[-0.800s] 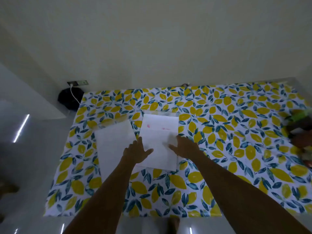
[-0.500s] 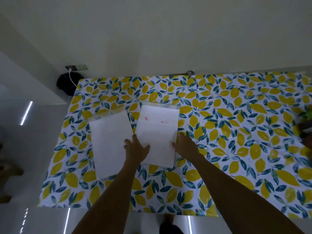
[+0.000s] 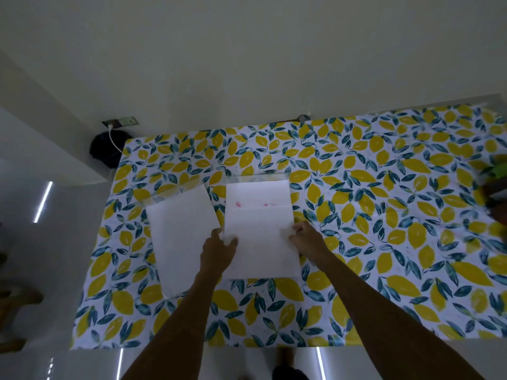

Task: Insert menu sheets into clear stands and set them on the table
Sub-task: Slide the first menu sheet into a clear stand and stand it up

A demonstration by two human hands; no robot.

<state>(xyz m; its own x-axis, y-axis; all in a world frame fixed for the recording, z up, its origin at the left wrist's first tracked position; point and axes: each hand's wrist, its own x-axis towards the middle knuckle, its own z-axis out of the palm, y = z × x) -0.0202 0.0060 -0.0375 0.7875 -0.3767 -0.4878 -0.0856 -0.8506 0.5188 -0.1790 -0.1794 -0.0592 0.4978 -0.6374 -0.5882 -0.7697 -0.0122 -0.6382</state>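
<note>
Two clear stands lie flat on the lemon-print tablecloth (image 3: pixel 356 204). The right stand (image 3: pixel 258 178) holds a white sheet with faint pink marks. A second white menu sheet (image 3: pixel 260 242) lies over its near half. My left hand (image 3: pixel 218 249) pinches this sheet's left edge, and my right hand (image 3: pixel 307 238) grips its right edge. The left stand (image 3: pixel 164 193) lies tilted beside them with a blank white sheet (image 3: pixel 183 237) in or on it.
A dark bag (image 3: pixel 105 149) with a white cable and wall socket sits past the table's far left corner. Green and dark objects (image 3: pixel 496 182) lie at the right edge. The wall runs along the table's far side.
Both hands went from resting flat by the right sheet to closing on its two side edges. The camera view shifted slightly.
</note>
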